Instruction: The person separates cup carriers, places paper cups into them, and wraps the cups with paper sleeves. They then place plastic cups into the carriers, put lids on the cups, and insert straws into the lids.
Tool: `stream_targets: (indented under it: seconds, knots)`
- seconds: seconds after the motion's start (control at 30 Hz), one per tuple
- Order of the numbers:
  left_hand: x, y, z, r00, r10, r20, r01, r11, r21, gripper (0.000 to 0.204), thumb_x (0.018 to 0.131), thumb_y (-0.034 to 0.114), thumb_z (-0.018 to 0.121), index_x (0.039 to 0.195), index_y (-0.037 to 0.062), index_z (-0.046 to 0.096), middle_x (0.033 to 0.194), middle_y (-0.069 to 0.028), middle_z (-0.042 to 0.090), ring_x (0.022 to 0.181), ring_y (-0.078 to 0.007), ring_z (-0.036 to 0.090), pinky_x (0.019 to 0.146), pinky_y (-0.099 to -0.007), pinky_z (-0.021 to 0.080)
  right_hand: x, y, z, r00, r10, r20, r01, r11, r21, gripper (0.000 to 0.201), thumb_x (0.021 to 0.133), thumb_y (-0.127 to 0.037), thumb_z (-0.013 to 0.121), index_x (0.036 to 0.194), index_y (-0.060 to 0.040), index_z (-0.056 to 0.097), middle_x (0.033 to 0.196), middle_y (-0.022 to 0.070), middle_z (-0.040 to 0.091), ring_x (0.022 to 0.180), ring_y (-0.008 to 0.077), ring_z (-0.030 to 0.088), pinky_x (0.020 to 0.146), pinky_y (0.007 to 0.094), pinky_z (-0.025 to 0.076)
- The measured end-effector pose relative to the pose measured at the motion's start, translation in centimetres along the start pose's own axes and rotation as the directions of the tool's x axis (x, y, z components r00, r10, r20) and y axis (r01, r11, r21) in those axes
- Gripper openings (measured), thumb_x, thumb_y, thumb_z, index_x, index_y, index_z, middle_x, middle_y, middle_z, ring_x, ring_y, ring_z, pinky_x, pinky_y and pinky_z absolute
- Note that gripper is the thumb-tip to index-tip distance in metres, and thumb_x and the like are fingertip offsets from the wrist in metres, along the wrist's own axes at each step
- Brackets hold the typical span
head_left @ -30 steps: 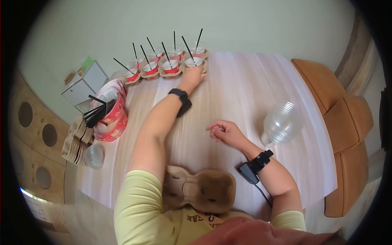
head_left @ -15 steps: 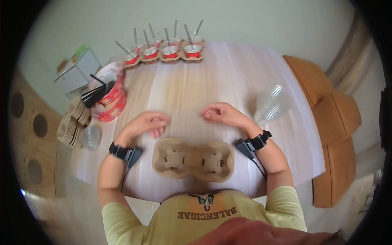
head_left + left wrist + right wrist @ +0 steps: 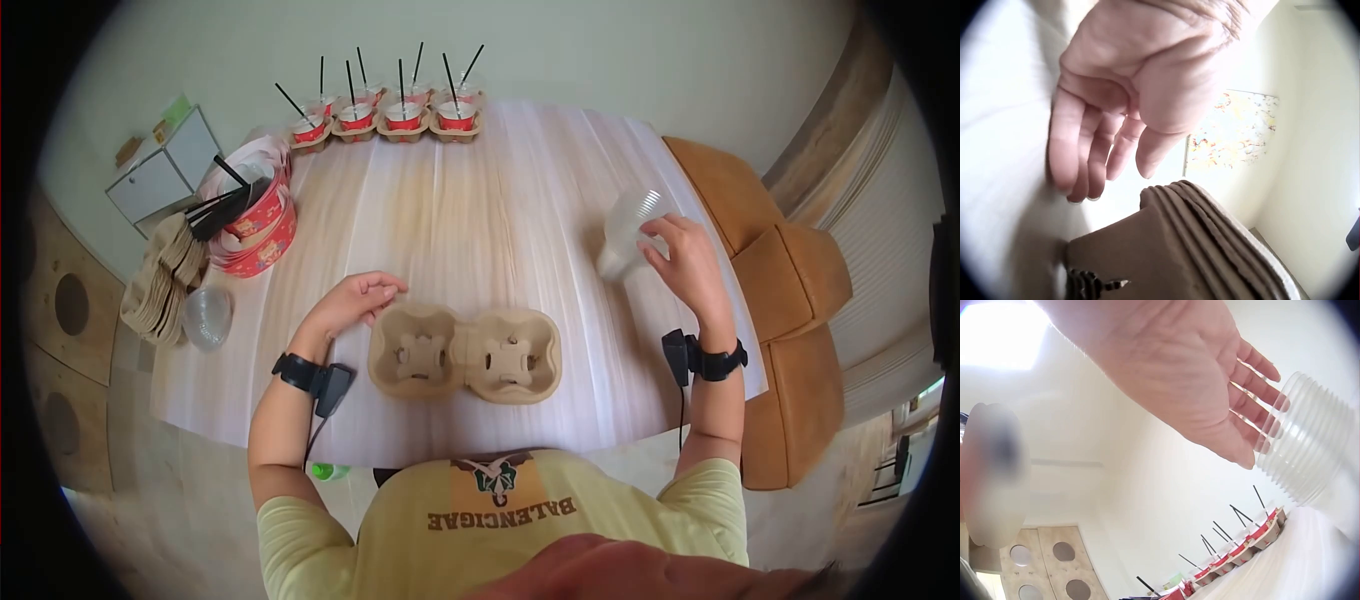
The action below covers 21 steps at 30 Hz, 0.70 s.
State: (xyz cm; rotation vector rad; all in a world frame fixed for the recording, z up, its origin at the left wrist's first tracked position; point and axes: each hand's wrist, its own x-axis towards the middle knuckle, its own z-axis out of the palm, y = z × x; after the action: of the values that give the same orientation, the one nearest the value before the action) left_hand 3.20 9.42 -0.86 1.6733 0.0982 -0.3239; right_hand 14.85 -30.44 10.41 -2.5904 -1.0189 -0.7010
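A pulp cup carrier [image 3: 463, 352] with two wells lies before the person; the left wrist view shows several layers nested in this stack [image 3: 1141, 244]. The left hand [image 3: 357, 302] rests by the carrier's far left corner, its fingers loosely bent and holding nothing. On the right side of the table, a nested stack of clear plastic cups [image 3: 620, 243] lies on its side. The right hand [image 3: 688, 262] is at the stack's near end. In the right wrist view, its extended fingers [image 3: 1254, 394] and thumb spread around the rim of the cups [image 3: 1310, 440].
Along the far edge stand filled carriers [image 3: 403, 135] with red-banded cups and black straws. At the left are a red patterned roll [image 3: 262, 240], black straws [image 3: 225, 205], more pulp carriers [image 3: 160, 285] and a clear cup [image 3: 208, 318]. Brown chairs [image 3: 790, 400] stand along the right edge.
The left hand came back from the far cups to beside the carrier. The right hand moved right from mid-table to the clear cup stack. The head view shifted, bringing the near carrier fully into sight.
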Motion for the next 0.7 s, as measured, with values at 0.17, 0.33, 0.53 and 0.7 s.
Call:
stream_targets:
  seconds: [0.17, 0.33, 0.53, 0.7]
  knots:
    - [0.3, -0.7, -0.4, 1.000, 0.029, -0.003, -0.029, 1.000, -0.012, 0.024, 0.088, 0.024, 0.053, 0.104, 0.0073, 0.058, 0.077, 0.0053, 0.059, 0.064, -0.0021, 0.052, 0.053, -0.0165, 0.040, -0.2, 0.6, 0.9, 1.000, 0.030, 0.007, -0.031, 0.999, 0.041, 0.005, 0.074, -0.005, 0.061, 0.079, -0.0038, 0.062, 0.069, 0.0100, 0.059, 0.067, 0.0277, 0.056, 0.071, 0.0398, 0.041]
    - [0.4, -1.1, -0.5, 0.999, 0.044, -0.003, -0.044, 0.999, 0.000, 0.023, 0.088, 0.021, 0.054, 0.104, 0.0050, 0.058, 0.075, 0.0020, 0.059, 0.062, -0.0041, 0.054, 0.052, -0.0182, 0.043, -0.1, 1.2, 0.7, 0.999, -0.037, 0.006, 0.037, 0.999, 0.008, 0.004, 0.075, -0.006, 0.060, 0.078, -0.0053, 0.062, 0.070, 0.0103, 0.059, 0.067, 0.0272, 0.056, 0.078, 0.0387, 0.041]
    - [-1.1, 1.8, 0.4, 0.966, 0.207, -0.155, -0.202, 0.978, 0.049, 0.018, 0.087, 0.016, 0.053, 0.097, 0.0023, 0.058, 0.072, -0.0013, 0.059, 0.061, -0.0069, 0.056, 0.052, -0.0196, 0.045, 0.0, -0.1, 0.4, 0.992, -0.112, -0.053, 0.105, 0.988, -0.111, 0.006, 0.075, -0.004, 0.059, 0.080, -0.0046, 0.061, 0.074, 0.0107, 0.059, 0.071, 0.0294, 0.056, 0.081, 0.0390, 0.041]
    - [-3.4, 4.4, 1.8, 0.971, 0.190, -0.146, -0.157, 0.965, 0.212, 0.014, 0.082, 0.015, 0.060, 0.090, 0.0037, 0.058, 0.069, -0.0004, 0.058, 0.056, -0.0067, 0.053, 0.050, -0.0202, 0.042, -0.6, -5.0, 0.3, 0.999, -0.048, 0.001, 0.047, 0.981, 0.187, 0.012, 0.074, -0.004, 0.060, 0.086, -0.0018, 0.059, 0.076, 0.0118, 0.058, 0.069, 0.0283, 0.056, 0.069, 0.0354, 0.043]
